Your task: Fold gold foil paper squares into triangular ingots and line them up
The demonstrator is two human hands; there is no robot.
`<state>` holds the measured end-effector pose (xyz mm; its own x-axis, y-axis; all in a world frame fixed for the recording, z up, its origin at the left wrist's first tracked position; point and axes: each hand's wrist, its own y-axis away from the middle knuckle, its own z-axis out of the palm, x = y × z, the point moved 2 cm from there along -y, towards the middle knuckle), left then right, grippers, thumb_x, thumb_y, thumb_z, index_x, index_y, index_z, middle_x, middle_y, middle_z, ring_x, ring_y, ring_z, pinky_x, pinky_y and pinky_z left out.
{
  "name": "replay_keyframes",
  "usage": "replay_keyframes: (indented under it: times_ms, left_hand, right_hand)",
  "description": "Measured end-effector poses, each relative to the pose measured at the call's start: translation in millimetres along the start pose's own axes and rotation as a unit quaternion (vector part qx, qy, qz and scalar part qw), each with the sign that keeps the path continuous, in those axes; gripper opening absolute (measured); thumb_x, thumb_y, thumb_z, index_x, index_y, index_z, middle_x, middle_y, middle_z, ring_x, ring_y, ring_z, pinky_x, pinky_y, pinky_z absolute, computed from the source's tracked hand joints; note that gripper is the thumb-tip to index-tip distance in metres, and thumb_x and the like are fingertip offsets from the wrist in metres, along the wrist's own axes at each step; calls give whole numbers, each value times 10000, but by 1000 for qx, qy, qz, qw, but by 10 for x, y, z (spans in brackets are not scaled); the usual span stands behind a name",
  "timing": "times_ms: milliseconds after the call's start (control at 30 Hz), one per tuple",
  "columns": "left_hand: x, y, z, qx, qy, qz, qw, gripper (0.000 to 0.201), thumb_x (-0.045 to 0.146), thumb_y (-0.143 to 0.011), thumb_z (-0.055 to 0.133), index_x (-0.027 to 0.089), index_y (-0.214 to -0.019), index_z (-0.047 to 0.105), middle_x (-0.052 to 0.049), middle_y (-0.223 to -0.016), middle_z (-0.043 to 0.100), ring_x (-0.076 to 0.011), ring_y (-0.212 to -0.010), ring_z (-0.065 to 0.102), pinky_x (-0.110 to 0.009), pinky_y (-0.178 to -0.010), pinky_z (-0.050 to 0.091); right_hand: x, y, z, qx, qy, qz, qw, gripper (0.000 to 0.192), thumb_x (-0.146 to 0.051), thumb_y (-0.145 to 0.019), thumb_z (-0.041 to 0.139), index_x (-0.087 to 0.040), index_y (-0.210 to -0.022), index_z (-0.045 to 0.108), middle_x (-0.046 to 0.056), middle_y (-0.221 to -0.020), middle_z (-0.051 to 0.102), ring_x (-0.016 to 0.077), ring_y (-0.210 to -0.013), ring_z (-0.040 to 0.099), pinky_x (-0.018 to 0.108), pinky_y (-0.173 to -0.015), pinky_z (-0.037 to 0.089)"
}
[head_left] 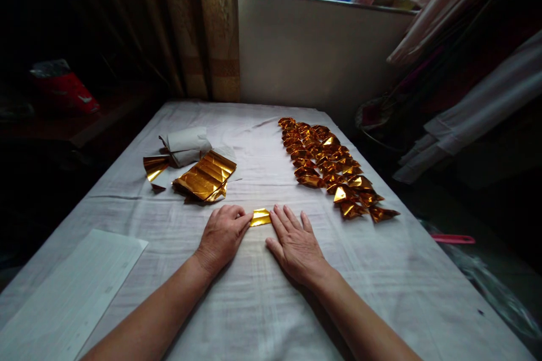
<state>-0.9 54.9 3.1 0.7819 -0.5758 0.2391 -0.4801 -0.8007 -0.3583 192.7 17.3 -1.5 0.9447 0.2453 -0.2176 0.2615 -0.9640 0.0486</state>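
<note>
A small folded piece of gold foil paper [260, 217] lies on the white cloth between my two hands. My left hand [224, 233] has its fingers curled together, thumb and forefinger closed at the left end of the piece. My right hand [296, 242] lies flat with its fingers spread, the fingertips touching the right end. Just beyond my left hand is a stack of gold foil sheets [205, 176]. Rows of folded gold foil pieces [326, 161] sit to the far right of my hands.
A rolled grey-white paper bundle [186, 144] and a curled gold scrap [155, 167] lie left of the stack. White paper [76, 293] rests at the front left of the cloth-covered table [262, 316]. A pink handle [453, 238] shows beyond the right edge.
</note>
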Motion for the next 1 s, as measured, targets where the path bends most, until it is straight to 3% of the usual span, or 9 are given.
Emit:
replay_keyframes:
  times_ms: [267,400,500,667,833,1000]
  left_hand:
    - [-123,109,-132,18,-57,19,998,225,310,-970,498,256,-956,716,-33,-886,693,-198,-804,588,-347,-736,441]
    - [-29,119,-167,35,-49,23,998,255,293,-973,474,223,-1086,692,-77,-1074,708,-239,-996,617,-409,-881,469]
    - [141,83,-62,-7,-35,65,997,378,316,-980,458,209,-1323,576,-92,-1340,623,-277,-1295,493,-507,-1120,308]
    - [192,129,128,-103,-35,64,992,570,524,-984,393,218,-1463,430,-87,-1487,497,-281,-1410,382,-533,-1190,145]
    - [-24,333,11,-135,-51,62,988,594,518,-976,409,256,-1507,360,-68,-1512,466,-283,-1423,362,-529,-1196,96]
    - [-40,342,-138,-130,-61,59,988,545,505,-954,471,264,-1442,465,-59,-1446,546,-306,-1369,426,-543,-1177,151]
  right_hand:
    - [-28,-5,8,0,-21,5,1000,605,-489,-984,417,-207,-1515,351,77,-1591,277,285,-1485,221,577,-1189,118]
    - [-19,-3,21,8,-27,1,1000,611,-502,-984,411,-215,-1519,343,83,-1590,286,285,-1483,227,572,-1190,102]
    - [-13,-1,37,17,-28,-2,999,613,-515,-984,405,-218,-1518,347,88,-1590,288,284,-1482,231,574,-1188,104]
    - [-19,1,24,16,-35,-2,999,601,-497,-989,400,-209,-1514,353,85,-1588,289,278,-1482,232,574,-1189,109]
    - [-27,3,16,15,-39,2,999,597,-483,-981,419,-207,-1508,368,83,-1587,295,286,-1479,239,572,-1187,113]
    - [-44,-9,27,53,-36,5,998,553,-438,-965,469,-211,-1468,438,89,-1554,374,317,-1446,304,579,-1168,165]
